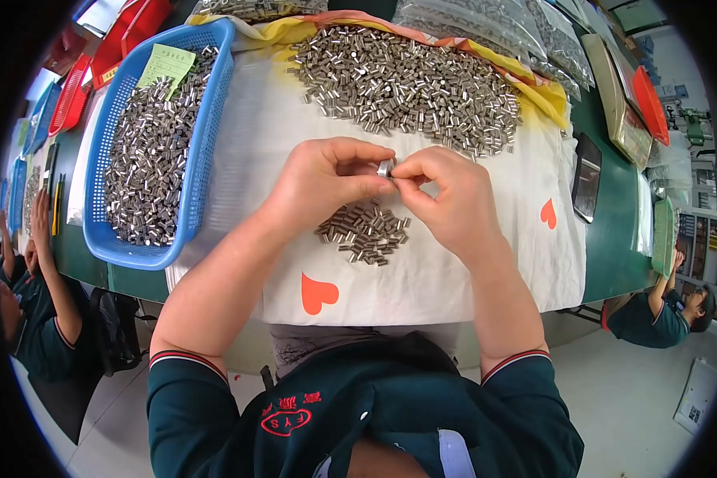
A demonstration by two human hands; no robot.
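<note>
- The pale floor (pixel 111 418) is running behind and to both sides of the person.
- The green surface (pixel 623 227) is stretching across the view, its edges bending toward the rim.
- A white cloth (pixel 454 291) printed with orange hearts is covering the middle of the surface and hanging over its near edge.
- One co-worker (pixel 48 327) is sitting at the far left, hands raised near the surface; another co-worker (pixel 653 319) is reaching up at the far right, with shelves (pixel 705 251) standing beyond.
- A blue basket (pixel 215 119) is standing on the left, holding many small metal cylinders (pixel 147 159).
- A big heap (pixel 410 92) of similar cylinders is spreading over the far part of the cloth, a yellow fabric (pixel 283 33) edging it.
- Clear bags (pixel 474 24) of metal pieces are lying behind that fabric.
- Red trays (pixel 70 99) are resting past the basket; an orange-red tray (pixel 650 105) is leaning at the far right.
- The left hand (pixel 327 175) is hovering above the cloth, its fingers grasping the part from the left.
- The right hand (pixel 450 195) is meeting it, fingers pinching the part's right edge.
- A small heap (pixel 364 233) of cylinders is lying just below the hands.
- A dark phone (pixel 587 177) is lying right of the cloth.
- A green note (pixel 167 67) is resting on the basket's cylinders.
- The part (pixel 385 168), round and silvery, is sitting between both hands' fingertips, between the two heaps.
</note>
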